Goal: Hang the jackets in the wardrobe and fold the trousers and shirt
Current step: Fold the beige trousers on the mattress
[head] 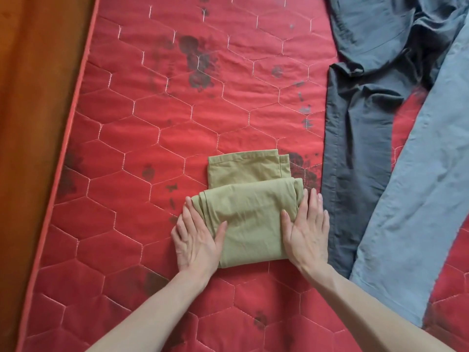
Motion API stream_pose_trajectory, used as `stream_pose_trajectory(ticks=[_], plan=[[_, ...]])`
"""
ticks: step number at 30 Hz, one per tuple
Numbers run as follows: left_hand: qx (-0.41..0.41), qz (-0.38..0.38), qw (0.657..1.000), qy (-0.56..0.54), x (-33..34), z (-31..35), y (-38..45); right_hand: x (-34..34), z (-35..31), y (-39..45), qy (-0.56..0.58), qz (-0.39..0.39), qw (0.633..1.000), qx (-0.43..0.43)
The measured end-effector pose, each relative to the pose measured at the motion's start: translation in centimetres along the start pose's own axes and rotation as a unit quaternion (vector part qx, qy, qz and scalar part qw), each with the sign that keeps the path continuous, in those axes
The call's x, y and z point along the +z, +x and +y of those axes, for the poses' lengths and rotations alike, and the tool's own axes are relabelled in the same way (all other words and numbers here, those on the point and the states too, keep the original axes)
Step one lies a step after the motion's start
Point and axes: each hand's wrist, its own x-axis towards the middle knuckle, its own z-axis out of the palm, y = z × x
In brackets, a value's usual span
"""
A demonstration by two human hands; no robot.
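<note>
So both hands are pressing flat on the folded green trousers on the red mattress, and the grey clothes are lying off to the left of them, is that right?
Not quite. In the head view the grey clothes lie to the right of the folded green trousers, not the left. The rest holds: the left hand and right hand press flat on them, on the red mattress.

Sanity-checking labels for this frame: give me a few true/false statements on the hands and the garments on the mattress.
1. Both hands, left hand and right hand, lie flat on the folded olive-green cloth garment. True.
2. The olive garment is spread out full length. False: it is folded into a compact bundle.
3. The dark grey trousers lie to the right of the olive garment. True.
4. The light blue-grey trousers are neatly folded. False: they lie unfolded.
5. Everything rests on a red quilted mattress. True.
</note>
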Motion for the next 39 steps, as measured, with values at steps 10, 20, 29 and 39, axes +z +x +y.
stream_pose_trajectory(ticks=[10,20,29,39], plan=[[0.231,0.072,0.969,-0.051,-0.5,-4.6,1.0,-0.7,4.1,-0.4,0.014,0.114,0.967,-0.226],[0.547,-0.026,0.823,0.15,-0.6,-8.2,3.2,-0.9,7.0,-0.8,0.018,-0.071,0.918,-0.391],[0.539,-0.03,0.839,0.064,-2.6,-7.4,3.2,-4.2,5.5,-1.3,0.052,-0.019,0.92,-0.387],[0.314,0.012,0.905,-0.288,-7.4,-6.3,5.3,-11.0,0.7,2.5,0.374,0.067,0.915,-0.137]])
